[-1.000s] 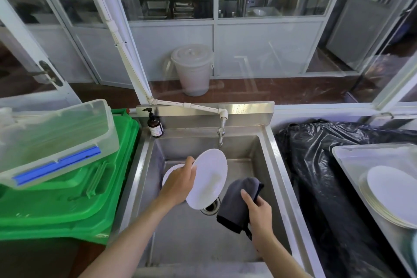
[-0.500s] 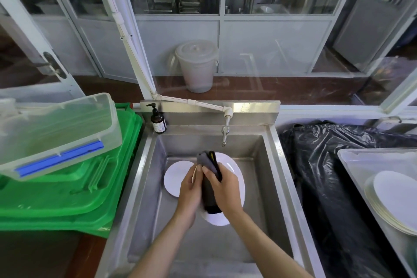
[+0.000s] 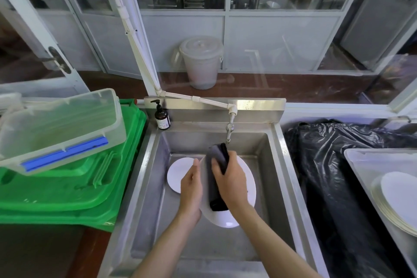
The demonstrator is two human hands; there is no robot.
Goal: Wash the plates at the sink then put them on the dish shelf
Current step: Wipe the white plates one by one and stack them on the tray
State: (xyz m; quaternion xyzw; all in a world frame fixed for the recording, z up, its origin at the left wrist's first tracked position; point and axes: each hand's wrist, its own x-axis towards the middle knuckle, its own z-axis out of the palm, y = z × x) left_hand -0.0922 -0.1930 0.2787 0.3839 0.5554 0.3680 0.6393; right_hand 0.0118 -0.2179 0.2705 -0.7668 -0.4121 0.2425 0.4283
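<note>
Over the steel sink [image 3: 286, 178] my left hand [image 3: 191, 189] holds a white plate [image 3: 248, 183] by its left edge, tilted up. My right hand [image 3: 230, 184] grips a dark grey cloth [image 3: 214, 187] and presses it against the plate's face. A second white plate [image 3: 178, 172] lies on the sink floor behind my left hand. The tap [image 3: 229, 130] hangs just above the cloth's top; no water stream shows. More white plates [image 3: 399, 201] are stacked in a tray [image 3: 356, 160] at the far right.
A soap pump bottle [image 3: 162, 117] stands on the sink's back left corner. Green bins [image 3: 67, 187] with a clear plastic box [image 3: 58, 124] on top fill the left side. A black plastic bag [image 3: 334, 165] lies right of the sink.
A second ago my right hand held the cloth apart from the plate, low in the sink. It has brought the cloth onto the plate's face, and the plate sits more to the right.
</note>
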